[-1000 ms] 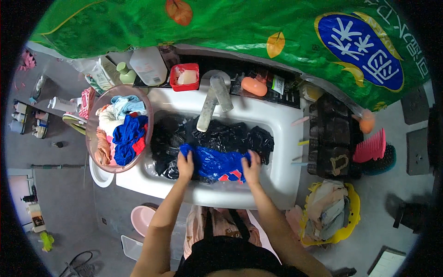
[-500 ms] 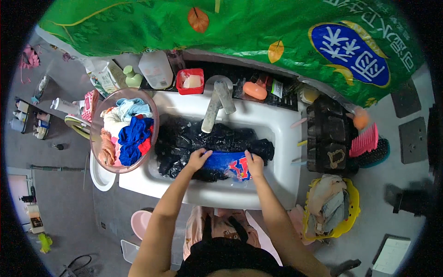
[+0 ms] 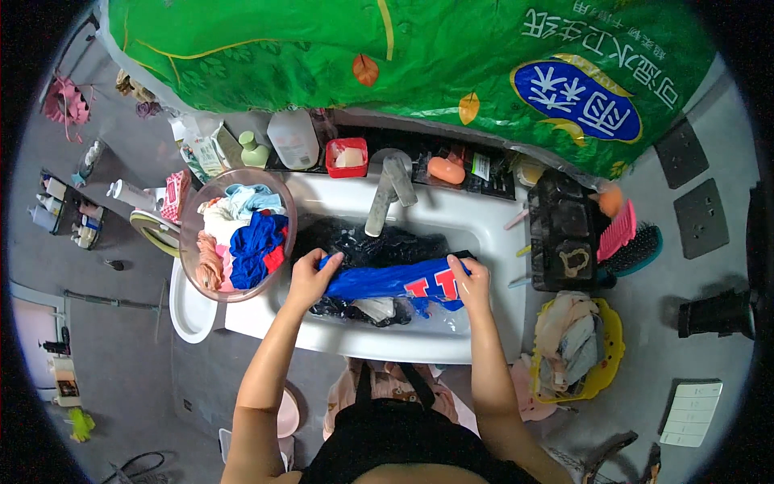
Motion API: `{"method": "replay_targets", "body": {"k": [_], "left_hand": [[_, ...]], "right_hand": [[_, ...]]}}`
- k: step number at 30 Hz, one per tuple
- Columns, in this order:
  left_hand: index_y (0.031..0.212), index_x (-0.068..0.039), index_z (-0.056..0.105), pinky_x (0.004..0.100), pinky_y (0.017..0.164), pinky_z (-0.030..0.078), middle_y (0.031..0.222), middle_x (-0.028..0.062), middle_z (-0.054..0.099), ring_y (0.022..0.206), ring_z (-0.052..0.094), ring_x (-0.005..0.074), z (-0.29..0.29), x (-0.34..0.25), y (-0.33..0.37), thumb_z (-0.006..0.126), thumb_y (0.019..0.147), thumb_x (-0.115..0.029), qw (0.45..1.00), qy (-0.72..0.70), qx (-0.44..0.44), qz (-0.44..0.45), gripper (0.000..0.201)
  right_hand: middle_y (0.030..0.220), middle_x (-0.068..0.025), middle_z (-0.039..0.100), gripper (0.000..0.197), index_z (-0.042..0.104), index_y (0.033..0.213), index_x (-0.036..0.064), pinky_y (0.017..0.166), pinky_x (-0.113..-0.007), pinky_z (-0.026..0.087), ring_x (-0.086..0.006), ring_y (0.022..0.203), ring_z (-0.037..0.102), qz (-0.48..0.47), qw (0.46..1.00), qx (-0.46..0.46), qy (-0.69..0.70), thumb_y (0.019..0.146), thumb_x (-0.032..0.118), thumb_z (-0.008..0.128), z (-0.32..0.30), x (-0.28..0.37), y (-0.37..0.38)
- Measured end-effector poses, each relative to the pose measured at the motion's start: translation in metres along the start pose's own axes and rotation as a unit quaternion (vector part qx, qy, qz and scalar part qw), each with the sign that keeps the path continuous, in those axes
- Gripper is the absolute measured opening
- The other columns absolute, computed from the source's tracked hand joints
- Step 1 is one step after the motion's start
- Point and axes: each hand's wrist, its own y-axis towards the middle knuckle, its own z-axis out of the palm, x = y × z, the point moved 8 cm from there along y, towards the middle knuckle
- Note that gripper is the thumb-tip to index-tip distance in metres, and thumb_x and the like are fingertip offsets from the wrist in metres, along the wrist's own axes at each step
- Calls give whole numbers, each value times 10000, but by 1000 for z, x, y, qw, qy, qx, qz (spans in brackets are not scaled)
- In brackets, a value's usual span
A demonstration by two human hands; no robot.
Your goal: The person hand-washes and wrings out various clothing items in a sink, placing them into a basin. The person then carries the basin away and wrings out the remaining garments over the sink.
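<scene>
A wet blue garment (image 3: pixel 371 280) with red and white lettering is stretched sideways just above the water of the white sink (image 3: pixel 403 349). My left hand (image 3: pixel 311 280) is closed on its left end, and my right hand (image 3: pixel 473 282) grips the right end, where a dark edge of cloth shows. Black wet clothes (image 3: pixel 367 244) lie in the water behind and below it. A whitish patch of cloth (image 3: pixel 376 309) shows under the blue garment, near the sink's front side.
The faucet (image 3: pixel 379 211) reaches over the basin. At left stands a clear tub (image 3: pixel 189 262) of wet-looking clothes. Bottles, a red soap dish (image 3: pixel 347 169) and orange soap (image 3: pixel 446 169) line the back ledge. Right are a black organizer (image 3: pixel 556 250) and yellow basket (image 3: pixel 614 347).
The blue garment has been raised and spread wider, with more of it showing. My hands have moved farther apart. The whole view has shifted slightly.
</scene>
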Motion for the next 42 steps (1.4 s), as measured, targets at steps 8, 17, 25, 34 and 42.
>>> {"method": "replay_targets", "body": {"k": [8, 17, 25, 34, 42], "left_hand": [[1071, -60, 482, 421, 790, 421, 1064, 175, 484, 959, 496, 356, 76, 84, 25, 654, 706, -267, 927, 373, -22, 20, 454], [1370, -231, 165, 555, 969, 254, 1428, 130, 99, 1242, 223, 406, 198, 125, 9, 679, 644, -468, 900, 394, 186, -13, 921], [1266, -79, 327, 398, 851, 450, 1305, 204, 330, 1072, 484, 373, 205, 190, 16, 518, 818, -181, 908, 333, 246, -54, 498], [804, -10, 543, 340, 606, 460, 831, 137, 536, 658, 555, 262, 98, 31, 0, 720, 632, -112, 969, 224, 0, 105, 267], [736, -62, 398, 207, 624, 377, 770, 13, 421, 722, 423, 86, 73, -45, -64, 646, 680, 57, 974, -207, 22, 90, 281]], "right_hand": [[955, -134, 602, 347, 563, 1057, 48, 742, -317, 448, -227, 837, 577, 51, 993, 22, -106, 774, 243, 611, 58, -126, -9], [1419, -157, 134, 933, 165, 1369, 307, 984, -586, 178, -477, 1246, 169, 128, 828, 307, -452, 617, 542, 662, 130, -181, -71], [1020, -117, 596, 435, 592, 1042, 103, 826, -353, 429, -303, 943, 559, 119, 915, 320, -215, 672, 319, 667, 132, -158, -59], [983, -81, 591, 483, 552, 1078, 119, 763, -474, 437, -231, 881, 560, 431, 895, 80, 81, 724, 445, 596, 88, -173, -102], [1122, -144, 533, 791, 492, 1152, 96, 851, -587, 357, -329, 1000, 518, 570, 653, 258, 427, 670, 723, 464, 166, -81, -112]]}}
